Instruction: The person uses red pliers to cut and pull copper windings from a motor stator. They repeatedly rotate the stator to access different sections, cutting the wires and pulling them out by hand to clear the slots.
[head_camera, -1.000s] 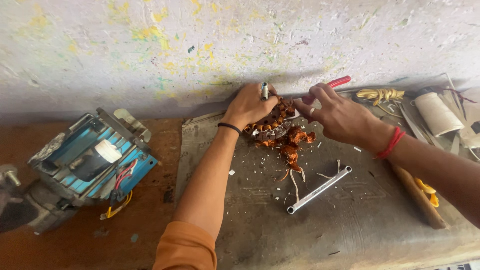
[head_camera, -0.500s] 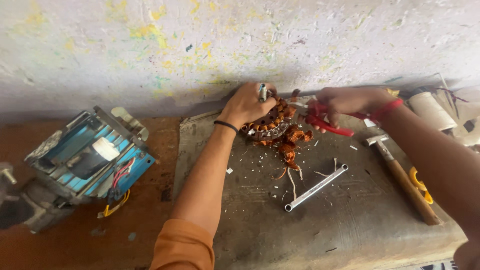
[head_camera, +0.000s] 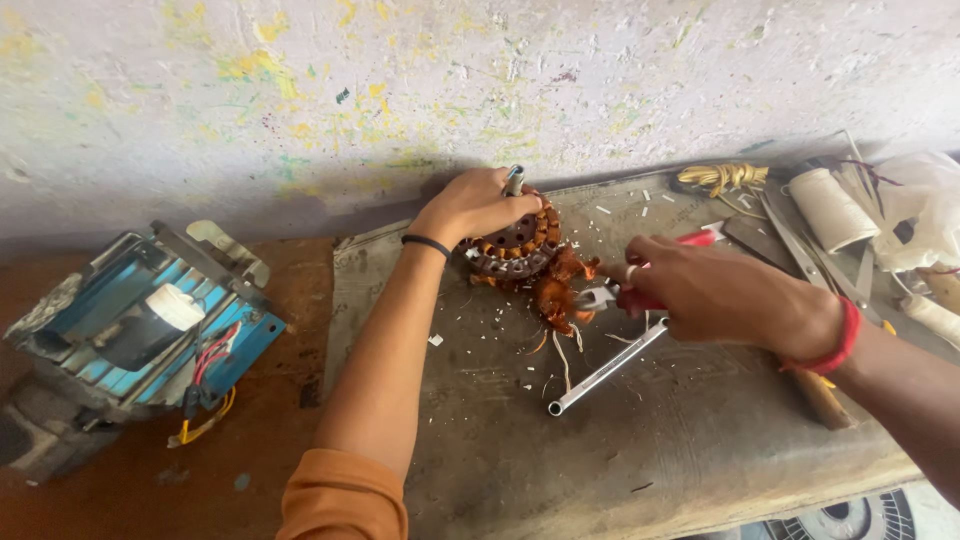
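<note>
At the far left a blue motor housing (head_camera: 140, 320) lies tilted on the rust-brown floor, well apart from the work. On the grey slab (head_camera: 700, 450), the left hand (head_camera: 475, 205) is closed over the top of the stator (head_camera: 515, 245), fingers wrapped about its far rim and a small metal stub, pinning it close to the wall. Copper windings (head_camera: 555, 290) spill from the stator's near right side toward the right hand (head_camera: 705, 295), which is curled tight round red-handled pliers (head_camera: 620, 297) (nose pointing left, at the copper, seemingly touching it). So the windings lie just left of the right hand, the nearer one. A steel tube (head_camera: 605, 368) lies slantwise below the pliers. Farther right: scissors (head_camera: 795, 245), a cord roll (head_camera: 830, 208).
</note>
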